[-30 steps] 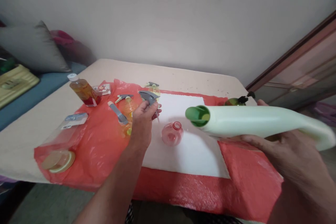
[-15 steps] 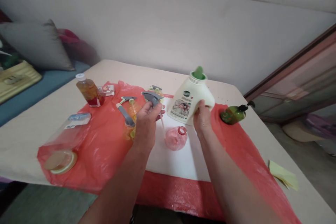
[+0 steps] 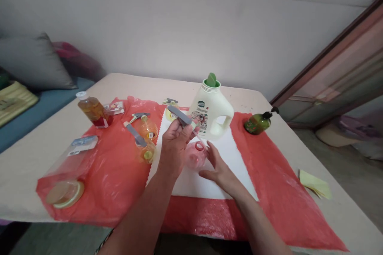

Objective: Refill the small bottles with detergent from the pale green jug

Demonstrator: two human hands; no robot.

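Grey sprayer head [image 3: 179, 116] is pinched in the left hand [image 3: 176, 145] just above the pink bottle [image 3: 196, 155], beside which the open right hand [image 3: 217, 167] rests, so refitting seems underway, calling for tube alignment with the neck.

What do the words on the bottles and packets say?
No text here is sharp enough to quote.
White jug: its label has a dark round logo and a picture, but the print is too blurred to read.
Amber bottle: the red label is too small to read.
Packets on the red sheet and: the printing is blurred.
Green pump bottle: no words can be made out.
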